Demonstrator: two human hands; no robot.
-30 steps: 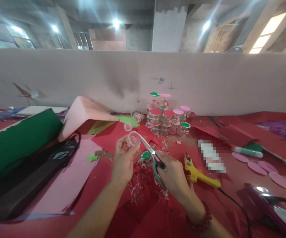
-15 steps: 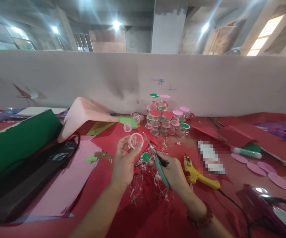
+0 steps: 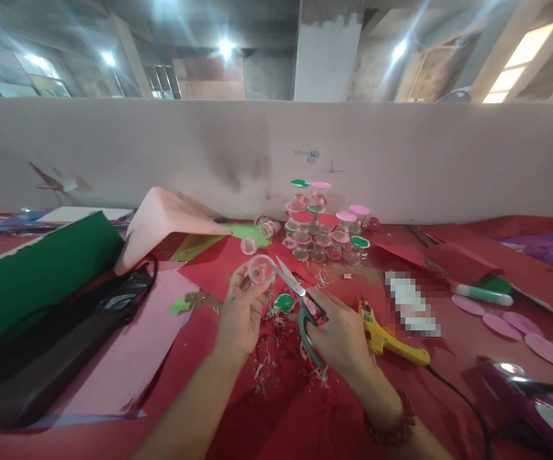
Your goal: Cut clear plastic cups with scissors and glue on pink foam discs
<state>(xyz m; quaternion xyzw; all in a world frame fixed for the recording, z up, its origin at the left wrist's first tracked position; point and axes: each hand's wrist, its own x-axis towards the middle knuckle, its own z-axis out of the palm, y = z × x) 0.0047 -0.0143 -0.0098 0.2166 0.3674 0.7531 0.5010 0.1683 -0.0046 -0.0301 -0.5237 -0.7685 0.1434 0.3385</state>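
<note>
My left hand [image 3: 241,311] pinches a small clear plastic cup [image 3: 260,269] at its fingertips, held above the red table cover. My right hand [image 3: 338,332] grips green-handled scissors [image 3: 299,300]; their silver blades point up and left, with the tips right beside the cup. Under both hands lie thin paper trimmings [image 3: 276,358] and a green paper disc [image 3: 283,302]. Another clear cup [image 3: 248,245] sits on the table just behind.
A stack of small cups with green, pink and red lids [image 3: 324,223] stands by the wall. A yellow glue gun [image 3: 386,335] lies right of my hand. Pink paper discs [image 3: 520,326], a green marker [image 3: 482,294], a black bag [image 3: 75,332] and a green roll [image 3: 32,275] surround.
The scissors swung away to the right and down, then came back up so the blades sit beside the cup again. The left hand has barely moved.
</note>
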